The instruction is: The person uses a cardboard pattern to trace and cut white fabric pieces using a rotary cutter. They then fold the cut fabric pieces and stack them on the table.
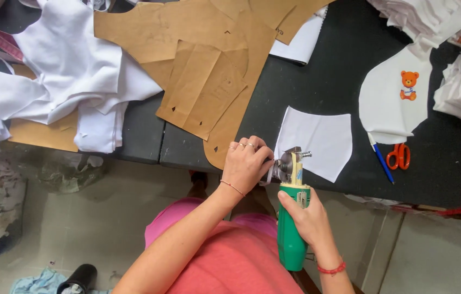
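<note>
Right hand (307,213) wraps shut around the body of a green handheld rotary fabric cutter (291,228), its metal blade head sitting at the near edge of the black counter (323,71). Left hand (246,162) is curled, fingers (266,155) pinched at the edge of a white cut fabric piece with a curved side (317,139), right where the blade meets it; whether the fingers grip the cloth or only press it, cannot tell. That piece lies flat near the near edge, middle of the counter, mostly intact, so cutting or trimming looks just begun at its near-left corner; the rest of its outline looks already shaped. Done work, as a judgement: one white cut piece printed with an orange teddy bear (396,98) lies toward the right side, and stacks of white cut pieces (459,54) pile at the far right corner, number of layers not countable. Left to cut, probably: a heap of loose white cloth (67,76) at the left side. Counts: one cutter, one piece under the blade, one bear piece, several overlapping brown paper patterns (203,60) at the far middle, at least three, exact count unclear. One pair of small orange-handled scissors (399,155) and one blue pen (382,161) lie just beside each other near the right near edge. Two thin red bracelets, one per wrist. Scrap cloth lies on the floor to the left.
</note>
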